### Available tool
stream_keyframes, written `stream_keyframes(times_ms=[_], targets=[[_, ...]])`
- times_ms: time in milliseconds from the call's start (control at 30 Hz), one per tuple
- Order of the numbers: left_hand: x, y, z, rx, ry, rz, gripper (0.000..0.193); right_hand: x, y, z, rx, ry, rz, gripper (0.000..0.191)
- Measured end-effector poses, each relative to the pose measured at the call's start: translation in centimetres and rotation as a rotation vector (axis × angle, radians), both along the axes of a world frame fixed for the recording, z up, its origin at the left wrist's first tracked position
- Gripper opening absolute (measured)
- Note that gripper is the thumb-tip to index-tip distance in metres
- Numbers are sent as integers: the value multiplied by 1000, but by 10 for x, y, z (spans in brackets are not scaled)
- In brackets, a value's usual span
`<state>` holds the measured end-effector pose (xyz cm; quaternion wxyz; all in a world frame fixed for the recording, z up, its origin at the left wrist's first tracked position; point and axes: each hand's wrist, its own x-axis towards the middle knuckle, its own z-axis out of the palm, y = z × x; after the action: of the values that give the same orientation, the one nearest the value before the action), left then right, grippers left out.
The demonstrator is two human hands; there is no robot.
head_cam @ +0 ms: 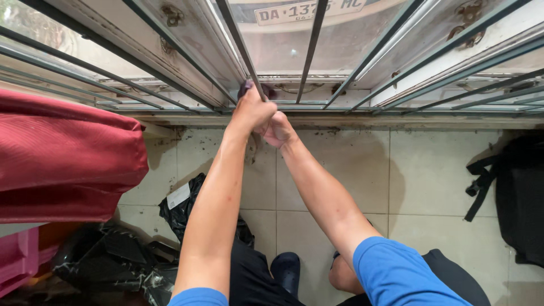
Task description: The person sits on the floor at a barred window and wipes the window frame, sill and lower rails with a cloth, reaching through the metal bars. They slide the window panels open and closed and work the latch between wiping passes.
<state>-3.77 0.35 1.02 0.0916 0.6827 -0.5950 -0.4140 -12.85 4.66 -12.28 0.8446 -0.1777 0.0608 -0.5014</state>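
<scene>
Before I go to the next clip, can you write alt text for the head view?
Both hands meet at the foot of a metal window grille: the left hand presses a dark cloth against a bar, the right hand closed just beside it. Below lie a tiled floor, a red cushion and black plastic bags.

There is a single view, from a camera worn on the person's head, tilted steeply down and forward along both outstretched arms. It sits close above the body, so the blue sleeves fill the bottom edge, and the left hand [249, 110] and right hand [277, 129] meet near the middle. The grey window bars [309, 51] fan across the top of the frame, while the tiled floor [425, 175] lies below, seen almost straight from above, with wide-angle bending at the edges
</scene>
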Motion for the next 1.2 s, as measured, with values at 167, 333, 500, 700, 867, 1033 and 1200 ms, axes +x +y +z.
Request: stream_keyframes(times_ms=[167,333,500,700,867,1033,1200], targets=[[-3,45,-16,-834,-42,-64,85,15,-9,5,2,85,-89,63],[7,37,-47,-609,-139,37,79,27,-34,-20,-33,308,60,57],[16,66,-34,-409,189,225,53,15,-13,-14,-73,599,-62,50],[17,147,-20,-276,193,25,51,-39,23,-19,114,935,-1065,69],[-21,120,-42,-128,175,137,59,-55,15,-28,513,845,-1086,32],[-27,108,-47,-204,344,180,51,-64,74,6,643,1076,-1297,31],[-27,108,-39,-331,426,232,46,-39,72,33,-195,1767,-1125,56]])
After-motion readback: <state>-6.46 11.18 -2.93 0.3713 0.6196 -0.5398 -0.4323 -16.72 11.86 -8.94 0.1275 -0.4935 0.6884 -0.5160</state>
